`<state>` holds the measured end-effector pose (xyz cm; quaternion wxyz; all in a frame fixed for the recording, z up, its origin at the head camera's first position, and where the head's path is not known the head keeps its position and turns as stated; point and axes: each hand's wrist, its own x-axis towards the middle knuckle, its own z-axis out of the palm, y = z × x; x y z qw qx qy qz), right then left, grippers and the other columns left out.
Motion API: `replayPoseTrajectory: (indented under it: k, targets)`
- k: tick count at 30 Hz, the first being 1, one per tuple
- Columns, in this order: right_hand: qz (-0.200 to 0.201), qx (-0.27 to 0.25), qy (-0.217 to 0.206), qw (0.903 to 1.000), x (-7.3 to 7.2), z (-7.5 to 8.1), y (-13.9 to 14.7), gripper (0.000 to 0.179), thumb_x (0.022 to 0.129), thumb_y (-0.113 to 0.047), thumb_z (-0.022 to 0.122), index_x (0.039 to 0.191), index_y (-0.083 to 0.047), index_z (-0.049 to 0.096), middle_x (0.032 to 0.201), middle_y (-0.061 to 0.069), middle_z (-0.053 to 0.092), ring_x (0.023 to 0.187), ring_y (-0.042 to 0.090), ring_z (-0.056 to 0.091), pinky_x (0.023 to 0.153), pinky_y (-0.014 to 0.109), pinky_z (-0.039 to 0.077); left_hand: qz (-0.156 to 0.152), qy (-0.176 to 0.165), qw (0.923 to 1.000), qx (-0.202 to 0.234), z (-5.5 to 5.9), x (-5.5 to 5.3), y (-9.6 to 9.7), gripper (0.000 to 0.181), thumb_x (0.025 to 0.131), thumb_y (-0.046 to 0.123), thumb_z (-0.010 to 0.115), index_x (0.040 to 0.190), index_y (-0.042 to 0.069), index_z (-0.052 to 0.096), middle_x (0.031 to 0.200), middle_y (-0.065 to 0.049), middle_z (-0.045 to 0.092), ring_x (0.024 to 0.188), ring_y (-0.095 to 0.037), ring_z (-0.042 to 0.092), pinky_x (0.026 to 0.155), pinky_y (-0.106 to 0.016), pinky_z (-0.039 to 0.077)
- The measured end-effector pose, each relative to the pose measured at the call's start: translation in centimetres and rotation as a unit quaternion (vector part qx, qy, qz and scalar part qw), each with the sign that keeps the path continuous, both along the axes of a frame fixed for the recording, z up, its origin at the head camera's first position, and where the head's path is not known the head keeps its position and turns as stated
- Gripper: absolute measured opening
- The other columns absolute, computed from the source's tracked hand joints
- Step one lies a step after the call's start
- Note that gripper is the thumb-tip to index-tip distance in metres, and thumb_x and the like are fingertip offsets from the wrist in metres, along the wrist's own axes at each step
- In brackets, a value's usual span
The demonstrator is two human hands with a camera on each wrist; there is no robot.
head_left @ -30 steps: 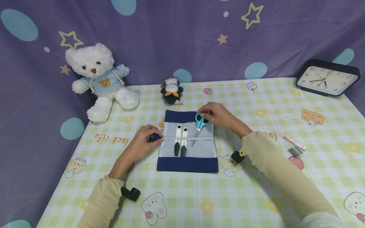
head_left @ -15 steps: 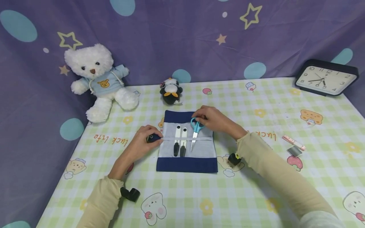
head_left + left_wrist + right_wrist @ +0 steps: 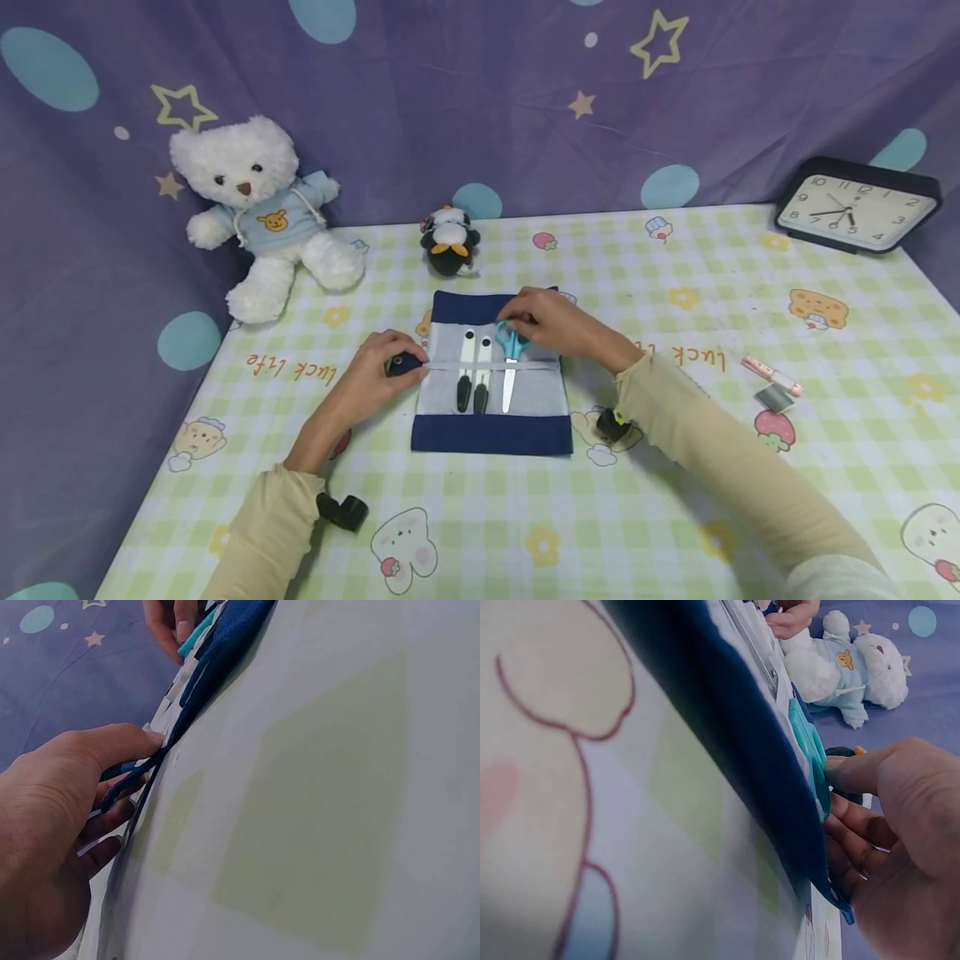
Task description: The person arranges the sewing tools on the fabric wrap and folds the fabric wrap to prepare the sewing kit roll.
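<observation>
A navy and grey fabric pouch (image 3: 491, 435) lies unfolded on the table, with a pale elastic band across its middle. Two white tools with black ends (image 3: 465, 375) sit side by side under the band. To their right are small scissors (image 3: 510, 383) with turquoise handles, the blades running down past the band. My right hand (image 3: 551, 321) pinches the handles near the pouch's upper right; in the right wrist view the thumb presses on the turquoise handle (image 3: 810, 742). My left hand (image 3: 378, 367) pinches the pouch's left edge by a navy snap tab (image 3: 405, 362).
Behind the pouch stands a penguin plush (image 3: 450, 242), and a white teddy bear (image 3: 258, 217) sits at the back left. A black clock (image 3: 858, 204) is at the back right. A pink and white stick (image 3: 772, 375) and a small grey square (image 3: 775, 398) lie on the right.
My right hand has moved the scissors left and toward me, so their blades now lie straighter and reach further below the band. The left hand stays at the pouch's edge.
</observation>
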<state>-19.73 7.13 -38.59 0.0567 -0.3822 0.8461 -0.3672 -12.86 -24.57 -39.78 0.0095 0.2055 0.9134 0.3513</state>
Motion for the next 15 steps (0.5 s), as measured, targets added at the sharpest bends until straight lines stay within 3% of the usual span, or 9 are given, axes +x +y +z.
replayPoseTrajectory:
  k: [15]
  targets:
    - [0.017,0.004,0.014,0.9998,0.52,-0.04,-0.23,0.022,0.102,-0.004,0.065,0.121,0.001,0.075,0.108,0.010,0.069,0.088,0.018,0.059,0.074,0.035,0.048,0.003,-0.004,1.0000,-0.001,0.04,0.05,0.03,0.010,0.094,0.012,0.078,0.103,0.013,0.076,0.117,-0.008,0.064,0.112,-0.032,0.051,0.095,-0.055,0.041]
